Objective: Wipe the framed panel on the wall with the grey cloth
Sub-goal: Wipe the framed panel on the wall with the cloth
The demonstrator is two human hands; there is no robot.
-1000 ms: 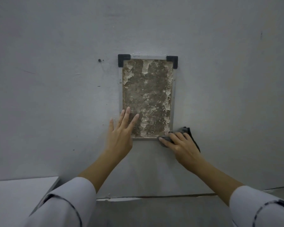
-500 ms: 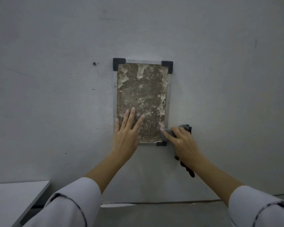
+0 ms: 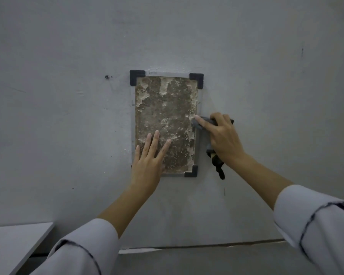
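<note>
A framed panel (image 3: 165,108) hangs on the grey wall, brown and blotchy with pale flaking patches, with black corner brackets. My left hand (image 3: 148,165) lies flat with straight fingers on the panel's lower left part, covering its bottom left corner. My right hand (image 3: 220,139) grips the grey cloth (image 3: 202,124) and presses it against the panel's right edge at mid height, index finger stretched along it. A dark tail of the cloth hangs below my wrist.
The plain grey wall (image 3: 266,96) surrounds the panel, with a small dark screw (image 3: 106,77) to its upper left. A white tabletop corner (image 3: 12,241) sits at the bottom left. A floor seam (image 3: 187,246) runs below the wall.
My right hand has slid the cloth up the panel's right edge from the bottom right corner to mid height. My left hand has shifted slightly further onto the panel.
</note>
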